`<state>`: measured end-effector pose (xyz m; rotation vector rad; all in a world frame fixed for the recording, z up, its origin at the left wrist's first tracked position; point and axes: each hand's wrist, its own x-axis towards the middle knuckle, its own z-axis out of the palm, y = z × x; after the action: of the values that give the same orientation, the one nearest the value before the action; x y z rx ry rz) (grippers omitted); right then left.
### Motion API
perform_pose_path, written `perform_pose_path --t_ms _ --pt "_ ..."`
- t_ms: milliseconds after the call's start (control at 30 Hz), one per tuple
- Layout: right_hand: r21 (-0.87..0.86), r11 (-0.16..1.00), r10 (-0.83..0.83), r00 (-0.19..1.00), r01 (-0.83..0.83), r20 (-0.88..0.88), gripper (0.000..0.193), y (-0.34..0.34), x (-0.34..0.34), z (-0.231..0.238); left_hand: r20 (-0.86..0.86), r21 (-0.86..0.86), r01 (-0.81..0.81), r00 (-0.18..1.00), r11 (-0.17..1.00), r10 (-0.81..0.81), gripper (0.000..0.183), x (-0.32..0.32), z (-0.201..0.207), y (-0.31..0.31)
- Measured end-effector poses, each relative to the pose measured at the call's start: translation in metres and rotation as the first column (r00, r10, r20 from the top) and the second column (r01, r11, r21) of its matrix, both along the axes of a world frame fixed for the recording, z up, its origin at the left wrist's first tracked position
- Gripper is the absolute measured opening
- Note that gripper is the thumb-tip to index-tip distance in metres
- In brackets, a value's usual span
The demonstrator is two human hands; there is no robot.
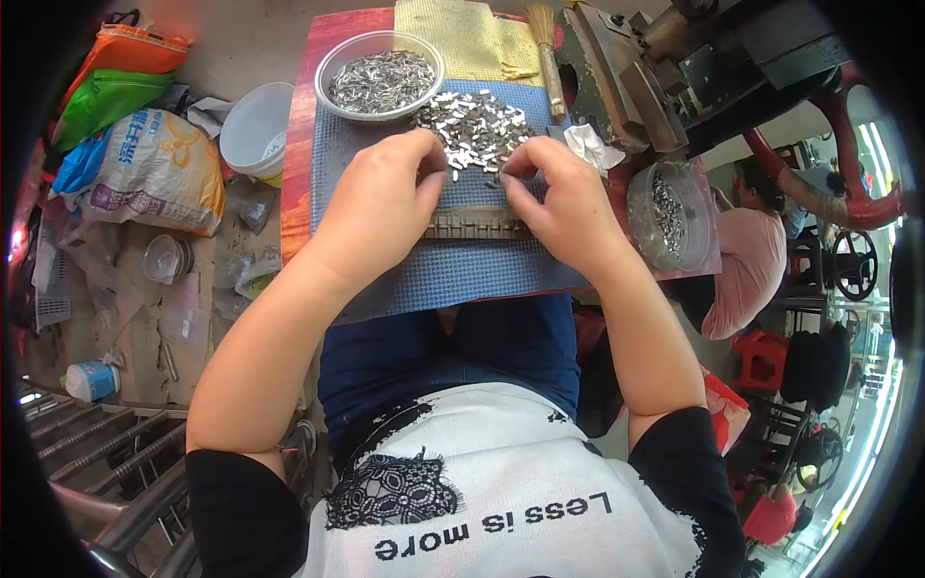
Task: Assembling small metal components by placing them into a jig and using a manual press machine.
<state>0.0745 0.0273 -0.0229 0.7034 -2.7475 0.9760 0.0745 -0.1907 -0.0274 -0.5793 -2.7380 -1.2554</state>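
Both of my hands rest over a blue textured mat (424, 279), one at each side of a slotted metal bar (477, 224). My left hand (385, 183) is curled, thumb and fingers drawn together near the left edge of a loose pile of small metal pieces (477, 125), some bright, some dark. What its fingertips hold, if anything, is hidden. My right hand (564, 197) pinches a small dark metal piece (493, 180) just above the bar's right part. A round clear tub (381, 114) full of small metal pins stands beyond my left hand.
Right of the mat stands a clear container (708, 226) of metal pieces, near a crumpled white tissue (593, 147). A brush (547, 58) and heavy machine (646, 96) are at the far right. Left lie a white bucket (236, 135) and sacks (154, 173). A person (752, 255) sits at right.
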Motion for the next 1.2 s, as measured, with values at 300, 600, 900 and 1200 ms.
perform_pose_path --t_ms 300,600,900,1200 --pt "-0.155 0.981 -0.108 0.993 0.113 0.044 0.020 0.008 0.015 -0.006 0.291 0.189 0.023 0.954 0.982 -0.078 0.010 0.015 0.016 0.001" --pt "-0.219 0.969 -0.123 0.992 0.115 -0.025 0.018 0.018 0.013 -0.020 -0.036 -0.044 0.144 0.989 0.989 -0.146 0.012 0.019 0.003 0.009" --pt "-0.317 0.940 -0.119 0.992 0.125 0.037 0.012 0.019 0.018 -0.026 0.126 -0.005 0.101 0.987 0.995 -0.099 0.019 0.023 0.010 0.006" --pt "-0.406 0.903 -0.119 0.990 0.138 0.071 0.010 0.022 0.017 -0.029 -0.123 -0.069 0.019 0.992 0.997 -0.028 0.022 0.041 -0.003 0.000"
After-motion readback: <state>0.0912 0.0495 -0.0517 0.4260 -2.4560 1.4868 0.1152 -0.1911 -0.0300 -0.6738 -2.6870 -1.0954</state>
